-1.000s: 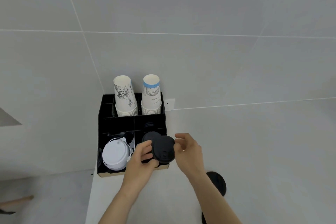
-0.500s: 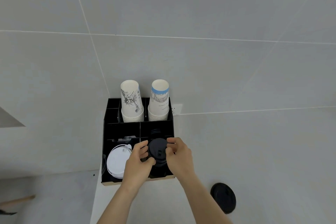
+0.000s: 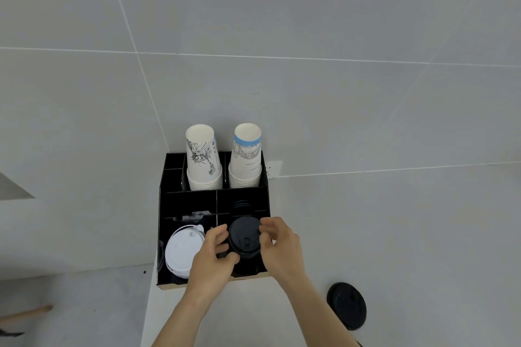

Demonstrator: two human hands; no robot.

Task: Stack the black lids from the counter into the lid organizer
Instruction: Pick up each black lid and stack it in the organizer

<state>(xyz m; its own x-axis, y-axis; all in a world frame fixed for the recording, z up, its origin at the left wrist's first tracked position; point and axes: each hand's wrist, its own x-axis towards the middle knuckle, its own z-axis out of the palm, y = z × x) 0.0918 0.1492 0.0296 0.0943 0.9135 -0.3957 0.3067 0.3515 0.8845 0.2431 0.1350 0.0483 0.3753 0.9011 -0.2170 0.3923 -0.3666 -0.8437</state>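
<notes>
A black lid point(image 3: 244, 236) sits over the front right compartment of the black lid organizer point(image 3: 163, 205). My left hand point(image 3: 210, 260) grips its left and lower edge with curled fingers and thumb. My right hand point(image 3: 282, 248) pinches its right edge. Another black lid point(image 3: 347, 306) lies flat on the white counter point(image 3: 394, 234) to the right of my right forearm. More dark lids point(image 3: 242, 204) show in the compartment behind the held one.
White lids point(image 3: 183, 252) fill the organizer's front left compartment. Two stacks of paper cups point(image 3: 203, 159) stand upside down in the back compartments. A wall socket point(image 3: 274, 169) sits behind the organizer. The counter's left edge drops to a grey floor.
The two lids seen apart a second ago now sit together as one stack over the front right compartment. Both hands have closed in around it, and my view has shifted slightly.
</notes>
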